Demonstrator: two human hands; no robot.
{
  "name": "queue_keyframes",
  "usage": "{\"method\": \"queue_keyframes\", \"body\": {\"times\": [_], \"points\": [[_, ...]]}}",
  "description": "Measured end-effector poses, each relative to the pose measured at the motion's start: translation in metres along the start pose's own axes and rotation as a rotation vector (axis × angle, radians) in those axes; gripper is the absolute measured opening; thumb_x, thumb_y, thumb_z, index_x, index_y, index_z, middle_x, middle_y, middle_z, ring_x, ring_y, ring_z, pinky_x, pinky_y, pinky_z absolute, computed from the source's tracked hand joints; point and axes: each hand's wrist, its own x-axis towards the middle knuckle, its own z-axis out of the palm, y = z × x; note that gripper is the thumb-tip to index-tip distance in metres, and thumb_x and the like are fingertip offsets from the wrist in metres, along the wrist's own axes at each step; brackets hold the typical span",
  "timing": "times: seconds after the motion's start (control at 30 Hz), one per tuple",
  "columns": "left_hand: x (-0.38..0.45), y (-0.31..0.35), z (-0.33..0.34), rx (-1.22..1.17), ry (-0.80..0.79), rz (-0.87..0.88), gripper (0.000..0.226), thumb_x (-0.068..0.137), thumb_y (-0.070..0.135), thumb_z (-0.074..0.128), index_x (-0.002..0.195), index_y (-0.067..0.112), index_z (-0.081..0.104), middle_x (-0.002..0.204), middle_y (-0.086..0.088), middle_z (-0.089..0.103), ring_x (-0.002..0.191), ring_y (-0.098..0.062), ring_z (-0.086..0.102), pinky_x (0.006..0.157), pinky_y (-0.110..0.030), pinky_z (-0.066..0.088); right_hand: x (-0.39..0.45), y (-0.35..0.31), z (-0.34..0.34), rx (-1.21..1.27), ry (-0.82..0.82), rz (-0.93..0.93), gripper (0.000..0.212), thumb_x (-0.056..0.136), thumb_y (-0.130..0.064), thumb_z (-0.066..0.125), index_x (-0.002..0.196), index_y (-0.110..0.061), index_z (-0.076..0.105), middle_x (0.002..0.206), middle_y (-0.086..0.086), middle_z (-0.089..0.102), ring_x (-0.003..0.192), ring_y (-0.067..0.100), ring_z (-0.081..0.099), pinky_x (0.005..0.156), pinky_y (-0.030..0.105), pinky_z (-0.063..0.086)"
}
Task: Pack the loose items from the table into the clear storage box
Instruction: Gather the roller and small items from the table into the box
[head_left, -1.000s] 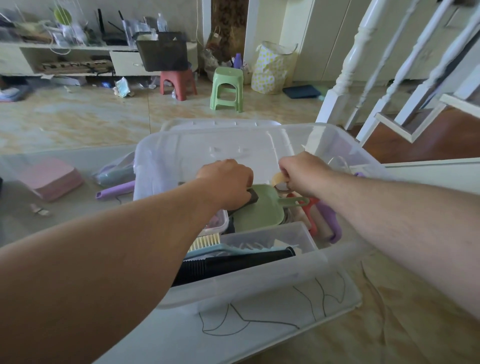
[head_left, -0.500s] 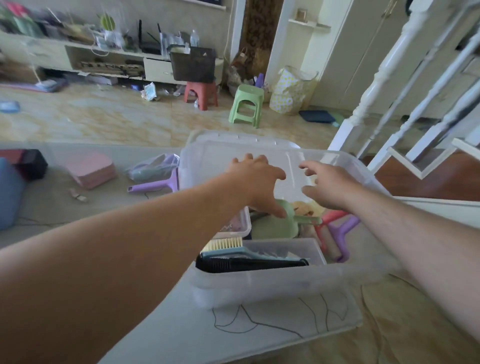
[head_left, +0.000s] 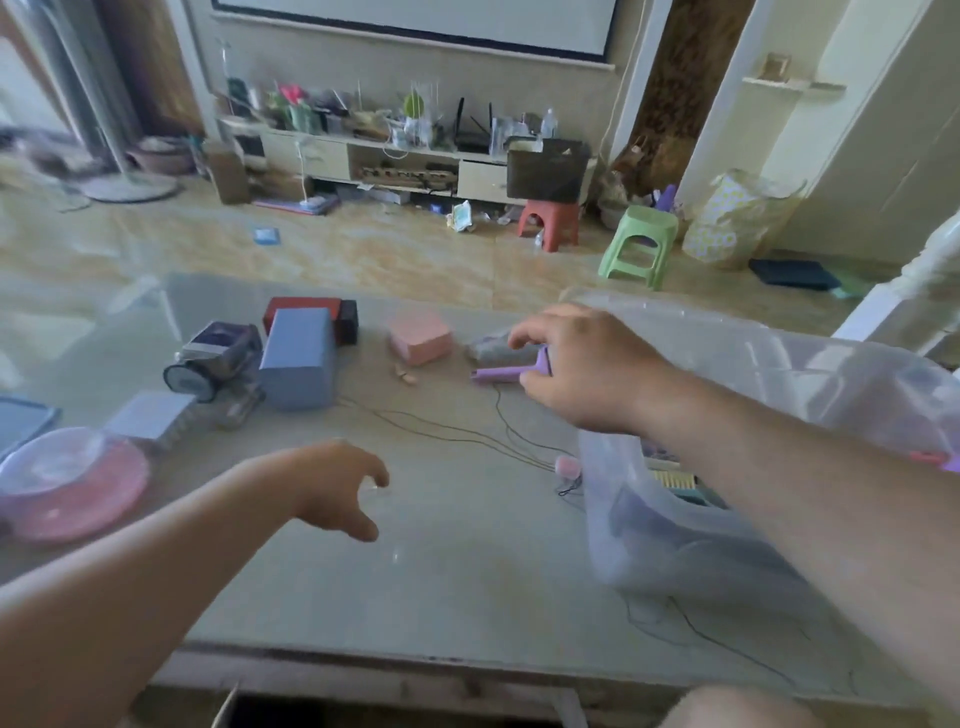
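Currently, step in hand: the right hand (head_left: 582, 364) is reaching across the table (head_left: 441, 571) for the purple tool (head_left: 511, 372), which is lying just left of the clear storage box (head_left: 779, 374).
Right grip: fingers (head_left: 524, 338) are curling around the tool's head end, thumb below; whether they are clamped on it yet I cannot tell, as the frame is blurred.
Left grip: the left hand (head_left: 337, 488) is hovering over bare tabletop, fingers spread and holding nothing.
Box: it is sitting at the table's right side, already part filled with brushes.
Loose items waiting: a pink block (head_left: 421, 338), a blue box (head_left: 298, 358), a red box (head_left: 301, 309) and a pink dish (head_left: 72, 483) are lying well to the left.
Next move, as I judge it: pinching the tool firmly, lifting it clear of the thin cord (head_left: 493, 431) and carrying it right over the box wall.
Change from half a second ago: both hands are leaving the box interior and swinging left, and the view is turning toward the table's left half.
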Motion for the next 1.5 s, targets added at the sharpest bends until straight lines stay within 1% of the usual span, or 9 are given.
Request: {"method": "queue_keyframes", "body": {"times": [0.17,0.33,0.4,0.53,0.7,0.93,1.03,1.27,1.5], "points": [[0.03,-0.027,0.046,-0.073,0.197,0.001,0.068,0.085,0.054,0.069,0.146,0.034,0.046,0.135,-0.006,0.053,0.12,-0.029,0.058,0.099,-0.038,0.051,0.032,-0.027,0.084,-0.557,-0.439,0.18,0.041,0.09,-0.01,0.061,0.125,-0.03,0.062,0.128,0.0,0.06,0.132,0.033,0.049,0.099,0.047,0.048],[0.058,-0.03,0.055,-0.068,0.248,0.063,0.033,0.092,0.034,0.067,0.119,0.016,0.068,0.117,-0.01,0.064,0.107,-0.031,0.064,0.084,-0.035,0.055,0.025,-0.002,0.139,-0.712,-0.685,0.383,0.064,0.085,-0.013,0.073,0.142,-0.032,0.05,0.145,0.005,0.054,0.139,0.03,0.046,0.101,0.04,0.045],[0.065,-0.032,0.054,-0.044,0.242,0.07,0.011,0.093,0.021,0.063,0.096,0.015,0.071,0.104,-0.011,0.069,0.096,-0.031,0.068,0.073,-0.035,0.056,0.017,0.011,0.156,-0.784,-0.698,0.417,0.07,0.085,-0.017,0.073,0.145,-0.033,0.042,0.147,0.006,0.052,0.14,0.031,0.041,0.106,0.044,0.041],[0.073,-0.034,0.05,-0.027,0.213,0.101,0.033,0.091,0.007,0.056,0.06,0.015,0.046,0.089,-0.017,0.064,0.09,-0.035,0.069,0.061,-0.034,0.047,0.01,0.029,0.175,-0.879,-0.647,0.397,0.062,0.082,-0.016,0.072,0.135,-0.031,0.044,0.137,0.001,0.062,0.134,0.029,0.043,0.096,0.041,0.038],[0.08,-0.038,0.053,-0.08,0.236,0.094,0.034,0.09,0.007,0.054,0.062,0.019,0.041,0.079,-0.009,0.052,0.077,-0.033,0.057,0.062,-0.035,0.046,0.012,0.032,0.179,-0.765,-0.568,0.369,0.045,0.088,0.001,0.053,0.127,-0.021,0.054,0.128,0.012,0.064,0.122,0.034,0.057,0.09,0.037,0.046],[0.08,-0.043,0.055,-0.147,0.262,0.096,0.02,0.084,0.014,0.053,0.065,0.019,0.054,0.073,-0.004,0.055,0.075,-0.031,0.063,0.056,-0.034,0.048,0.001,0.028,0.183,0.079,-0.222,0.446,0.019,0.084,-0.022,0.073,0.101,-0.029,0.068,0.092,-0.009,0.07,0.084,0.02,0.067,0.074,0.027,0.055],[0.079,-0.047,0.057,-0.17,0.276,0.098,0.017,0.086,0.015,0.052,0.074,0.017,0.065,0.077,-0.004,0.06,0.075,-0.03,0.065,0.056,-0.033,0.05,0.002,0.027,0.176,0.181,-0.082,0.507,0.019,0.085,-0.018,0.073,0.097,-0.031,0.066,0.09,-0.011,0.069,0.082,0.015,0.066,0.069,0.024,0.052],[0.078,-0.046,0.057,-0.174,0.279,0.104,0.02,0.086,0.018,0.053,0.082,0.016,0.072,0.083,-0.005,0.065,0.078,-0.03,0.066,0.059,-0.032,0.052,-0.001,0.039,0.167,-0.398,-0.552,0.484,0.03,0.088,-0.015,0.068,0.117,-0.021,0.069,0.119,0.003,0.066,0.111,0.026,0.065,0.09,0.031,0.053],[0.079,-0.032,0.058,-0.144,0.272,0.131,0.021,0.085,0.017,0.052,0.079,0.015,0.071,0.082,-0.004,0.066,0.075,-0.03,0.067,0.065,-0.037,0.061,-0.005,0.029,0.184,-0.284,-0.492,0.48,0.013,0.087,-0.023,0.066,0.094,-0.02,0.076,0.107,0.004,0.071,0.101,0.028,0.067,0.085,0.034,0.057]]}}
